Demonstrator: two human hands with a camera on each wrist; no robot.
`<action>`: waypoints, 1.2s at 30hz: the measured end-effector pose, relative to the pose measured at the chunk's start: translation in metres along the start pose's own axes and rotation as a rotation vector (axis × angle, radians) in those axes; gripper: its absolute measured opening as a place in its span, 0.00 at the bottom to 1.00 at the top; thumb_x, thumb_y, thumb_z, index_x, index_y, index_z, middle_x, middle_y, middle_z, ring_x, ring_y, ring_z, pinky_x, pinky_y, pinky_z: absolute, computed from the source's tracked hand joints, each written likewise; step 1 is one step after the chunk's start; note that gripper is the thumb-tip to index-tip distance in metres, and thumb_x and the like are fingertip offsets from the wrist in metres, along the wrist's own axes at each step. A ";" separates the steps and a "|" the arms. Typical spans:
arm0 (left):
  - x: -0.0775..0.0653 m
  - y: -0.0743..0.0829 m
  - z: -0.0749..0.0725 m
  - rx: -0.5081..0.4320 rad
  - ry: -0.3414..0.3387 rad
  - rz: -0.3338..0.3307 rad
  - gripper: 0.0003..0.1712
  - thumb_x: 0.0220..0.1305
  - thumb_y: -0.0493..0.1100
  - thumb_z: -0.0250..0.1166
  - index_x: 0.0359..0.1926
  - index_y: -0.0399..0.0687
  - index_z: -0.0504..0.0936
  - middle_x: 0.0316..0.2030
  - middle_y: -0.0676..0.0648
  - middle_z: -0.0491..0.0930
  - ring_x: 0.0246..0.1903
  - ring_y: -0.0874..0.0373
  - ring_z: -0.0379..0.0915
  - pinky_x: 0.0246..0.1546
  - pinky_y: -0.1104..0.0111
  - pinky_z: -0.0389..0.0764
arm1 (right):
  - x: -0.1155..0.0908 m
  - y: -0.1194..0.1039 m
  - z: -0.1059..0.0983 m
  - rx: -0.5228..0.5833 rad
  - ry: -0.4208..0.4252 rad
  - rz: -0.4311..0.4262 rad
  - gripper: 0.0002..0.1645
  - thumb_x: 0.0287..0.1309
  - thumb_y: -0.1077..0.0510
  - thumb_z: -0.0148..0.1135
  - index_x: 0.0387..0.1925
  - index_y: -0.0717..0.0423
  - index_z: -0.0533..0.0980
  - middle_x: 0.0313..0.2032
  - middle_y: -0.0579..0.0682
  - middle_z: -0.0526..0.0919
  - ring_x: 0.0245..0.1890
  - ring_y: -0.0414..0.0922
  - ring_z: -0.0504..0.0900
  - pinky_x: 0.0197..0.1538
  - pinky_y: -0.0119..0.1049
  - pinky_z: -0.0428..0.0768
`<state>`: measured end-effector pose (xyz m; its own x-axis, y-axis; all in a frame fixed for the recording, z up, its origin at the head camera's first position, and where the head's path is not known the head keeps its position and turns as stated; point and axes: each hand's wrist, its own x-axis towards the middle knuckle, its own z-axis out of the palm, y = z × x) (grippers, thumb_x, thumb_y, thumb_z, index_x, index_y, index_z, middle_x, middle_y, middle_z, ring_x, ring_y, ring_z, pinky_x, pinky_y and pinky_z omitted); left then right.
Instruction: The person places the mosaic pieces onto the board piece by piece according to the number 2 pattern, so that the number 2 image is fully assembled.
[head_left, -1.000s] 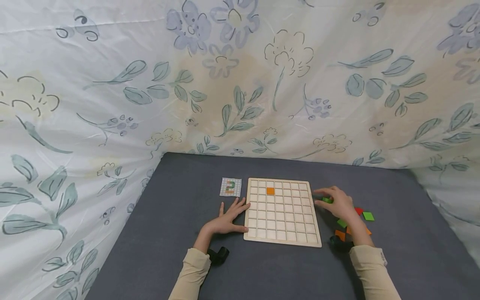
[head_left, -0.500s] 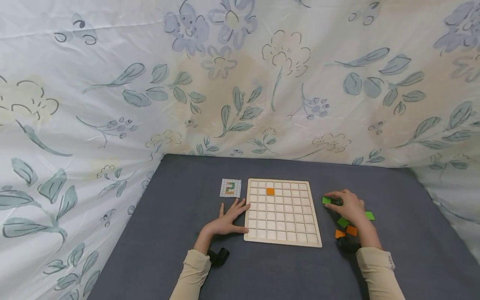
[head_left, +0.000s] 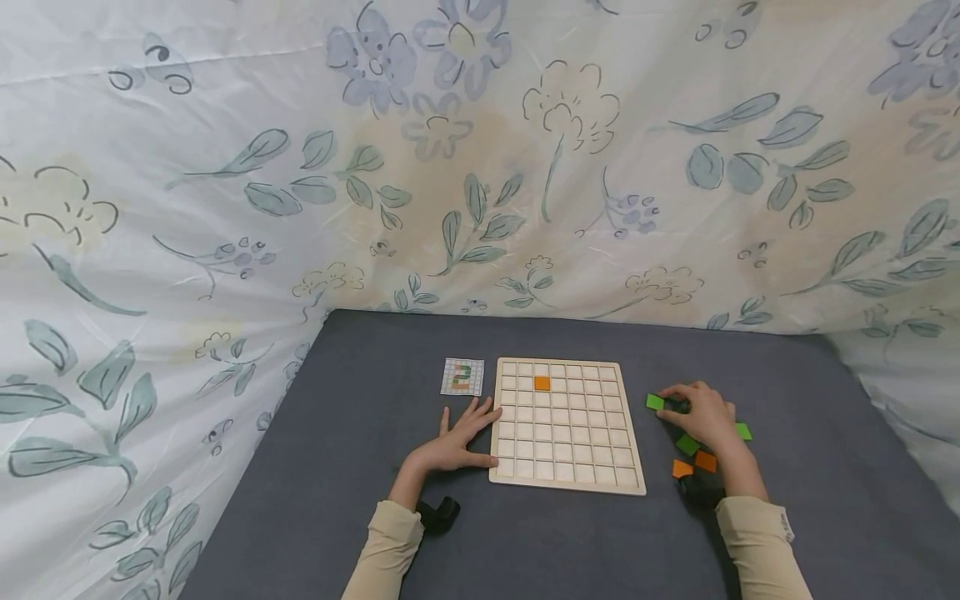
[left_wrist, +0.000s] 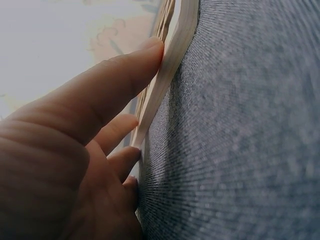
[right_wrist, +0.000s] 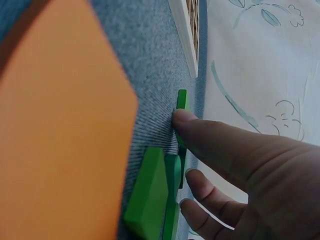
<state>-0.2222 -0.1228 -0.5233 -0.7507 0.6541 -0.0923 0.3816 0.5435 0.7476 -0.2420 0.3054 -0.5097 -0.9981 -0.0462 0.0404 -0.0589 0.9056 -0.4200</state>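
In the head view my left hand [head_left: 452, 446] lies with fingers spread, its fingertips and thumb touching the left edge of a pale wooden grid board [head_left: 566, 488]. One orange square tile [head_left: 542, 383] sits in the board's top row. In the left wrist view the thumb [left_wrist: 125, 72] touches the board's rim [left_wrist: 172, 62]. My right hand [head_left: 705, 414] is right of the board, thumb and forefinger at the right side of a green tile [head_left: 654, 402]. In the right wrist view the thumb [right_wrist: 205, 132] overlaps that tile; the forefinger is hidden, so a pinch is unclear.
Beside the right wrist lie orange tiles [head_left: 705, 461] and green tiles [head_left: 687, 444], some partly covered by the hand. A small card [head_left: 462, 377] with a coloured figure like a 2 lies left of the board. A patterned cloth [head_left: 480, 167] hangs behind the dark table.
My right hand has drawn back to the right, while the green tile by its fingertips has stayed about where it was. My left hand has not moved on the board.
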 end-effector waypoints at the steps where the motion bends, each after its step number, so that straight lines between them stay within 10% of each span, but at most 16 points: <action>1: 0.001 0.000 0.000 0.001 -0.001 -0.008 0.46 0.60 0.55 0.62 0.73 0.52 0.48 0.73 0.44 0.38 0.71 0.46 0.23 0.60 0.41 0.15 | 0.000 0.000 0.000 0.002 0.002 0.000 0.21 0.51 0.52 0.68 0.46 0.56 0.79 0.41 0.62 0.73 0.39 0.59 0.70 0.38 0.56 0.60; 36: -0.001 0.006 -0.001 0.000 -0.002 -0.040 0.46 0.60 0.52 0.63 0.73 0.51 0.49 0.73 0.45 0.38 0.71 0.47 0.24 0.60 0.40 0.16 | 0.017 -0.050 0.009 0.072 0.008 -0.110 0.19 0.54 0.53 0.66 0.47 0.55 0.79 0.40 0.59 0.72 0.36 0.53 0.69 0.39 0.54 0.58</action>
<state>-0.2198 -0.1210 -0.5182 -0.7641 0.6332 -0.1233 0.3517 0.5693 0.7431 -0.2558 0.2558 -0.4958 -0.9853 -0.1403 0.0972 -0.1698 0.8625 -0.4767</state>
